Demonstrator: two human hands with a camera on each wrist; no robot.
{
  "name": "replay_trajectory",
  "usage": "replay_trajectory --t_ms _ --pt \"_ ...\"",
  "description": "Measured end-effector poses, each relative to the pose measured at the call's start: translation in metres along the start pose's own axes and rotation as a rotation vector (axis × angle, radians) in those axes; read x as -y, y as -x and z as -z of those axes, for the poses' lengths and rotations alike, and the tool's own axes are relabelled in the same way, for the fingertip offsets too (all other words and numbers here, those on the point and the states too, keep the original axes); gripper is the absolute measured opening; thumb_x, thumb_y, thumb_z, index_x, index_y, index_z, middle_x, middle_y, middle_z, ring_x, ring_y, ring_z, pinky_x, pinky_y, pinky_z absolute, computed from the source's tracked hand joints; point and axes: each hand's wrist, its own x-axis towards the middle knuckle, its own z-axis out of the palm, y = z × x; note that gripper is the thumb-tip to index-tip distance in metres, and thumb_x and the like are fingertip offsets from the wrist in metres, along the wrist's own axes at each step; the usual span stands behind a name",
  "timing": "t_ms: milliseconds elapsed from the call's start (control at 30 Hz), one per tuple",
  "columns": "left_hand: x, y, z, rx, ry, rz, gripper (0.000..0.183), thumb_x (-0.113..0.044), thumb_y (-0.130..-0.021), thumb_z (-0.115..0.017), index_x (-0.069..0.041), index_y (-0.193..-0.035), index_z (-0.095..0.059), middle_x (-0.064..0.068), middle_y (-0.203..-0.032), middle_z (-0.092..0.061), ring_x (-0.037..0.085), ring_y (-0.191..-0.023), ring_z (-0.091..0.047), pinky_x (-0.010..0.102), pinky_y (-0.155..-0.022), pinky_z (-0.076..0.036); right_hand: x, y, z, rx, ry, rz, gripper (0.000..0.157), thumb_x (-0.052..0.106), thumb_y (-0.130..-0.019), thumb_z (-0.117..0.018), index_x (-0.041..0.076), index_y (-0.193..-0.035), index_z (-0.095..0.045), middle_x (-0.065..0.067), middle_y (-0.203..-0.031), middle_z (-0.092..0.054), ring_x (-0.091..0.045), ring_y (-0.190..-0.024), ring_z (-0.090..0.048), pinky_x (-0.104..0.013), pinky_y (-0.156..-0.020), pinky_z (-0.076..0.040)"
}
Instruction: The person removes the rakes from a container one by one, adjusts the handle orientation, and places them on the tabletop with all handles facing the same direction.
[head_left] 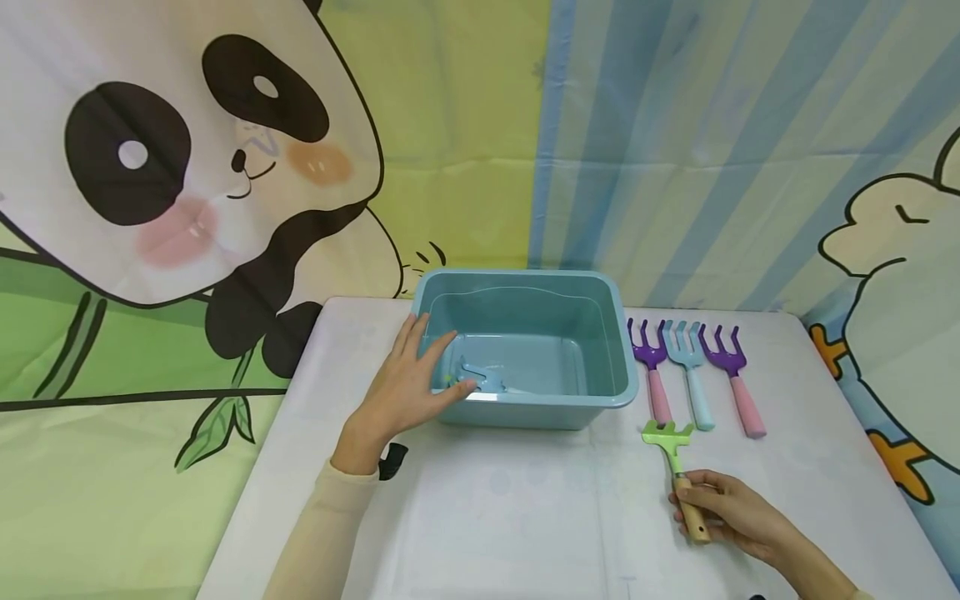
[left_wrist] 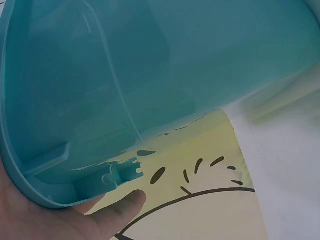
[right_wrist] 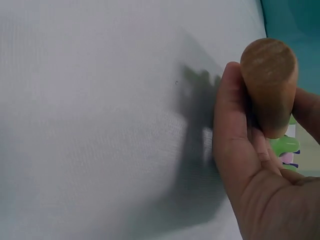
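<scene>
My right hand grips the wooden handle of a small garden rake with a light green head. In the right wrist view the handle's rounded end faces the camera, between the thumb and fingers. The rake's tines point away, toward the row of forks. My left hand rests with spread fingers at the left front corner of a teal plastic bin. The left wrist view has the hand touching the bin's rim. Within the bin lies a light blue object, partly hidden by the front rim.
Right of the bin, a purple fork with a pink handle, a light blue fork and another purple fork lie side by side. They rest on a white-covered table. A cartoon-printed cloth hangs behind.
</scene>
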Motion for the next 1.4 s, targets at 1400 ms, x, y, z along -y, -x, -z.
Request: replay_trajectory --t_ms 1400 --pt "0.001 0.001 0.001 0.008 0.019 0.000 0.091 -0.083 -0.085 -0.044 -0.024 -0.154 -0.042 0.015 -0.165 -0.012 0.029 -0.152 0.002 0.061 -0.110 -0.029 0.184 0.019 -0.025 -0.081 0.605 0.328 0.044 0.020 -0.107 -0.051 -0.009 -0.138 -0.041 -0.023 -0.118 -0.058 -0.029 -0.102 -0.066 -0.042 -0.083 -0.057"
